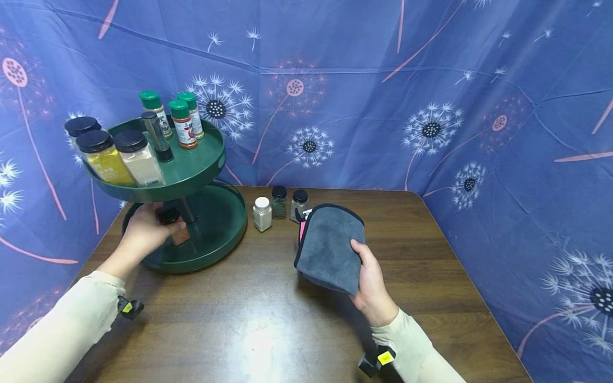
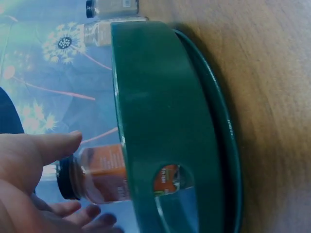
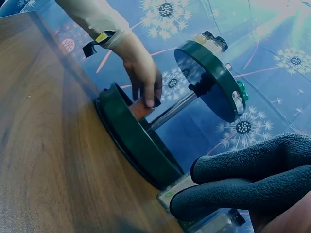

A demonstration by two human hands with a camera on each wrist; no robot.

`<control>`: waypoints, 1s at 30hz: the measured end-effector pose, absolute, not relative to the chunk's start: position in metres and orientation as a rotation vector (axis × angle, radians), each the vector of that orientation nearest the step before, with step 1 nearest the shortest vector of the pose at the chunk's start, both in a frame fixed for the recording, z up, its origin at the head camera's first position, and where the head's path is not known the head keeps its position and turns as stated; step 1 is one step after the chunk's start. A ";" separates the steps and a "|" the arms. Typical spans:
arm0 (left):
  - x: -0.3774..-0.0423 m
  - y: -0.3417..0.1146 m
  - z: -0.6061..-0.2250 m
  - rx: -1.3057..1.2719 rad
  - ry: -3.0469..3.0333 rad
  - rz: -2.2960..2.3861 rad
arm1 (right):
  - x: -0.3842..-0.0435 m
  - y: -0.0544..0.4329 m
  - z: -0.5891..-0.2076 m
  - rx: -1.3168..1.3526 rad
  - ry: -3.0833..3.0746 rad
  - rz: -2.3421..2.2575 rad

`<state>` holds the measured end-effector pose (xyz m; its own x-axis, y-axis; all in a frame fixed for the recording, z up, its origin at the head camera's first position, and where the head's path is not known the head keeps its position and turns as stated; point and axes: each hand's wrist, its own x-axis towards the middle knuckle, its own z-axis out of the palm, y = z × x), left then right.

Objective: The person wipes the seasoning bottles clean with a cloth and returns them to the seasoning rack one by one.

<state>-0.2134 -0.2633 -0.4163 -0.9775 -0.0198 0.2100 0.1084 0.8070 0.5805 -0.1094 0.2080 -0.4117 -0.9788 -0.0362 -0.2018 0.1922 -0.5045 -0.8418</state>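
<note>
Left hand: down at the lower tray you go, your left hand (image 1: 146,229) reaching in beneath the upper deck, thumb on one side of the red jar (image 1: 181,236) and fingers on the other; whether they grip it or just surround it, I cannot tell.
Red jar: there it is, inside the rim of the lower tray (image 1: 217,226), black lid on, reddish contents showing through the side, close by the pole (image 1: 186,210).
Right hand: over here your right hand (image 1: 371,282) has the grey cloth (image 1: 330,244) gripped, thumb laid across the top face.
Grey cloth: folded, dark-edged, held above the table (image 1: 268,298), right of the stand and well apart from it.
Upper tray: a full house on the green upper tray (image 1: 191,165)! Black-lidded jars (image 1: 112,165) bunch at the left, green-capped shakers (image 1: 184,130) at the back, a slim dark bottle (image 1: 155,135) between them.
Tabletop jars: just right of the stand, a white-lidded jar (image 1: 262,217), then two dark-lidded jars (image 1: 279,205) behind it.
Pink item: a sliver of something pink (image 1: 302,230) peeks out past the cloth, mostly hidden.
Backdrop: blue dandelion-print fabric (image 1: 354,122) hanging behind it all.
</note>
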 end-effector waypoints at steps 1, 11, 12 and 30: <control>-0.213 -0.261 -0.415 -0.066 -2.774 -0.903 | -0.109 0.208 -0.412 0.240 1.486 -2.605; -0.206 -0.232 -0.403 -0.126 -2.718 -0.713 | -0.109 0.206 -0.412 0.250 1.496 -2.590; -0.206 -0.228 -0.403 -0.148 -2.712 -0.703 | -0.109 0.206 -0.412 0.254 1.498 -2.589; -0.225 -0.137 -0.394 -0.390 -2.817 -1.090 | -0.112 0.209 -0.415 0.257 1.451 -2.634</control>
<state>-0.2246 -0.1369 -0.3935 -0.9626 0.2021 0.1803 0.2708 0.7118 0.6481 -0.1119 0.2086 -0.4145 -0.9779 -0.0260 -0.2075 0.1893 -0.5320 -0.8253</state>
